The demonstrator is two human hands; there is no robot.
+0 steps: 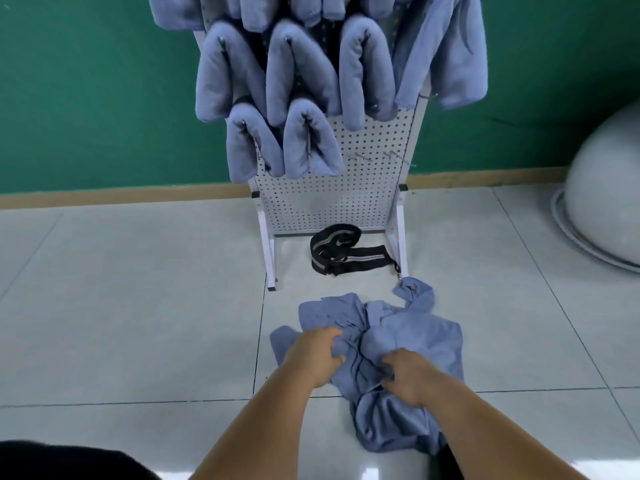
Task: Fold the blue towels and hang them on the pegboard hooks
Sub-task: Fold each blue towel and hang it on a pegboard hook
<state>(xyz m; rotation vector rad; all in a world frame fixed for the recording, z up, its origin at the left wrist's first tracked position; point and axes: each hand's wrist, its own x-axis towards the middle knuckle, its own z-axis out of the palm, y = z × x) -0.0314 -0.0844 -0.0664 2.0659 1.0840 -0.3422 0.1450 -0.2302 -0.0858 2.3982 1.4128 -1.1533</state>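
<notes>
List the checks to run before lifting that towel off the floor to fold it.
1. Left hand grips the crumpled towel: ok.
2. Right hand grips the same towel: ok.
3. Towel spread flat for folding: not ok, it lies bunched on the floor tiles.
4. Free place on the pegboard: ok, bare hooks show right of the lowest hung towels.
5. Towel apart from the black strap: cannot tell, one corner lies right at the strap's clip.
6. Only one towel in the heap: cannot tell.
</notes>
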